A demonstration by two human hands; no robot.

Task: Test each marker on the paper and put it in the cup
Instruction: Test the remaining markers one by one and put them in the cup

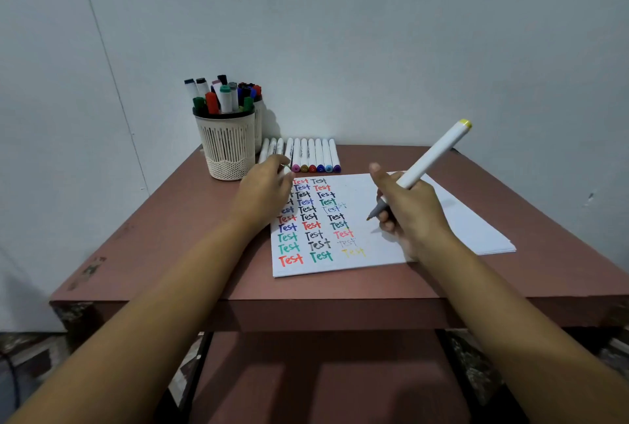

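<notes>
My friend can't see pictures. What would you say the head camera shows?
A right hand grips a white marker, tip down over a paper covered in colourful "Test" words, on a table. The left hand lies over the paper's far corner, near a row of markers and a full cup.

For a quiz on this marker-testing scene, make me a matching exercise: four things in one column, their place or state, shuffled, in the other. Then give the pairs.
1. yellow-ended marker
2. cup
3. row of markers
4. paper

A. lying side by side behind the paper
B. gripped by the right hand, tip over the sheet
C. covered with coloured "Test" words
D. upright, full of markers, back left

Pairs: 1-B, 2-D, 3-A, 4-C
</notes>
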